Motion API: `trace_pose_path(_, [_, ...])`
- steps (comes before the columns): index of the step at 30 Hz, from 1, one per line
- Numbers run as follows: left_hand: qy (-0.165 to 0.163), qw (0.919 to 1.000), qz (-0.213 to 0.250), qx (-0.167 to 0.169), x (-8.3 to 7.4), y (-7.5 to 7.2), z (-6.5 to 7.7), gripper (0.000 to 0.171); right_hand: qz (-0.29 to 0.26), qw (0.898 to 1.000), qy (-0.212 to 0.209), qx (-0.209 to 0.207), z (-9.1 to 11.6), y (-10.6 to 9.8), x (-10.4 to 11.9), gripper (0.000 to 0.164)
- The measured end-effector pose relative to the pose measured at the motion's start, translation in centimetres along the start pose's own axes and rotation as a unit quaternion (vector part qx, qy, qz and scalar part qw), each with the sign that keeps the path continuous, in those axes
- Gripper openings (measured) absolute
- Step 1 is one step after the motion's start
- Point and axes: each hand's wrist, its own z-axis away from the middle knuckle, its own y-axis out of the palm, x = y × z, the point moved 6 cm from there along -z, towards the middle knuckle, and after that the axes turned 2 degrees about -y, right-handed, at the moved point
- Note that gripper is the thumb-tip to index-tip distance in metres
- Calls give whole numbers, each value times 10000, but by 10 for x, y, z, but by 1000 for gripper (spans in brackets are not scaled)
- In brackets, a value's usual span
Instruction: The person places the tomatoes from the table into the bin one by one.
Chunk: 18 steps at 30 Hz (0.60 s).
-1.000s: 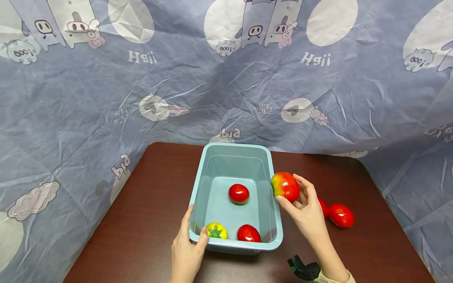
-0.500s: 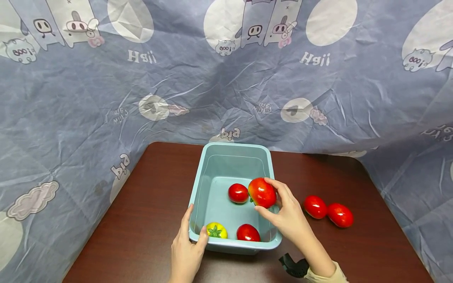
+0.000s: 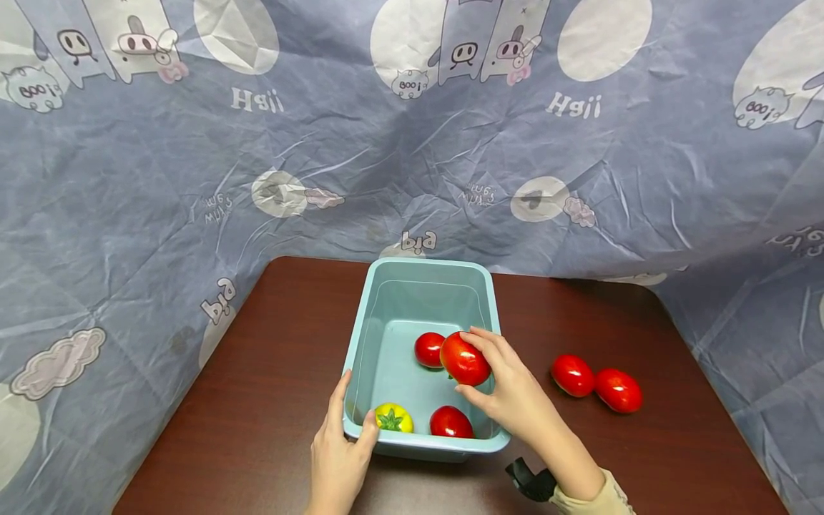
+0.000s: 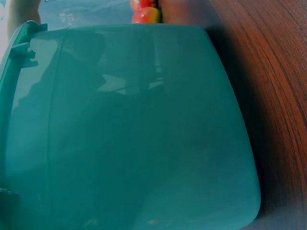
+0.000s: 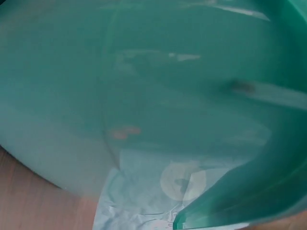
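The cloth (image 3: 360,150) bears the words "Haii" and "Boo"; on the table (image 3: 244,400) stands a bin (image 3: 431,262); the left hand (image 3: 341,450) grips its near left corner; the right hand (image 3: 513,390) grasps a red fruit (image 3: 463,360) over the bin; a yellow fruit (image 3: 393,417) lies inside

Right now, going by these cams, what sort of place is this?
Likely a makeshift tabletop recording spot: a dark wood-look table, a creased cartoon-print cloth behind it, and a black wrist device below the right hand. The room beyond doesn't show.
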Motion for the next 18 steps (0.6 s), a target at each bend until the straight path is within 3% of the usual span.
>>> trace_pose_path(9, [-20, 10000, -22, 11, 0, 0, 0, 67, 742, 9944, -309, 680, -2, 13, 5, 72])
trace_pose_path(18, [-49, 10000, 13, 43, 0, 0, 0, 67, 1107, 9887, -593, 815, -1, 17, 9, 63])
